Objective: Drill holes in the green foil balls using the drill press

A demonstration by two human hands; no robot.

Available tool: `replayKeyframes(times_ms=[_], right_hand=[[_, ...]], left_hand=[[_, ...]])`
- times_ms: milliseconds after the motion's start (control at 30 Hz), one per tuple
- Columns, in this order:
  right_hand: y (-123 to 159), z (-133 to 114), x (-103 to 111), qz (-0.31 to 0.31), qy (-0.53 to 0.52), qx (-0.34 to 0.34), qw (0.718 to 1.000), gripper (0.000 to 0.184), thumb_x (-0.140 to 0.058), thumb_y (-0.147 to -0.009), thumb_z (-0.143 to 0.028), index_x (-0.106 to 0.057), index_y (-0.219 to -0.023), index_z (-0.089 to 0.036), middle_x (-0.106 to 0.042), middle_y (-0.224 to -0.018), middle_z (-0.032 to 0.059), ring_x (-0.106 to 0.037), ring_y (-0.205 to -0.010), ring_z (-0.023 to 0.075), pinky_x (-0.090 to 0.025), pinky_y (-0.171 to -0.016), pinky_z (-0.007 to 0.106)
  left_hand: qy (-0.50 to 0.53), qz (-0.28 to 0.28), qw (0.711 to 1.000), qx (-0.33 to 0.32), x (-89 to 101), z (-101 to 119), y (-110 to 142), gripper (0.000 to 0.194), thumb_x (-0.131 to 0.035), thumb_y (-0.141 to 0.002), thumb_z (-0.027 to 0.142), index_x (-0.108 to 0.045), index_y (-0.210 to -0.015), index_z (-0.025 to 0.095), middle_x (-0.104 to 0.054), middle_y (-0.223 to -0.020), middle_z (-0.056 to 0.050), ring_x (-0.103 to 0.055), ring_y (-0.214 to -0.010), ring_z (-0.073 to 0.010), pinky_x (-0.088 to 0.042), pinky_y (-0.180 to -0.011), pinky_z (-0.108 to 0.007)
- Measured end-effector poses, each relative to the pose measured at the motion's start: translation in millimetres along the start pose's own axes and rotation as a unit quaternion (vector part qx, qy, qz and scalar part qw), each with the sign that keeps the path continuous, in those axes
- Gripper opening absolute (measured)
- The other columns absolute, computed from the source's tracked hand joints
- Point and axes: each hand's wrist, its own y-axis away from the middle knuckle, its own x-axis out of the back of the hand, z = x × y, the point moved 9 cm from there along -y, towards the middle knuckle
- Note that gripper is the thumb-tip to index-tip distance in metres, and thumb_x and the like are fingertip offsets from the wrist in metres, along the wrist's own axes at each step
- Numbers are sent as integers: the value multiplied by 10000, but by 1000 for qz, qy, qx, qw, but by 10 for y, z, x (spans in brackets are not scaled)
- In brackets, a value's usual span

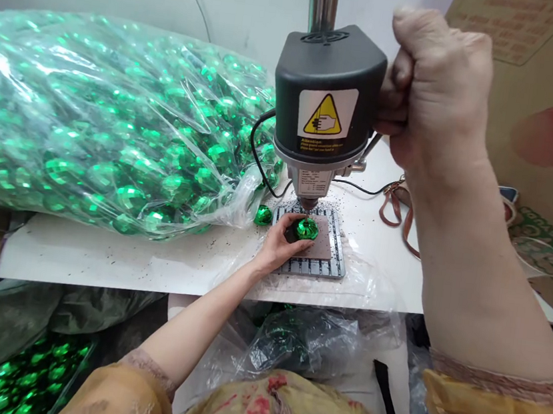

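Note:
A small drill press (293, 68) with a dark grey motor housing and a yellow warning label stands in the middle. My right hand (440, 86) is raised beside the housing, its fingers wrapped round the press's feed lever (372, 145), most of which the hand hides. Below the chuck (308, 202), my left hand (280, 241) grips a shiny green faceted ball (308, 230) between thumb and fingers. The ball rests on a brownish board (323, 245) on the slotted metal base (336, 270). The drill tip appears to meet the ball's top; I cannot tell how deep.
A big clear bag (116, 120) of green balls fills the left. One loose green ball (263, 215) lies beside the base, with dark shavings around. A cardboard box (548, 86) stands at right, near brown straps (395, 205). More balls (29, 371) sit below the table.

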Motion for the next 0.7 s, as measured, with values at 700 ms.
replayKeyframes(times_ms=[700], right_hand=[[1175,-246,180,121,-18,198,973,612,-622,-869,-294,-233,-411,-175,-222,-366,-46,-293,-340,56,-187,-391,314]], left_hand=[[41,-1,999,13,-14,-71,13,595,-877,-714,370,-604,-1218,209,-687,-1239,-102,-643,-1186,-261,-488,-1055,-407]])
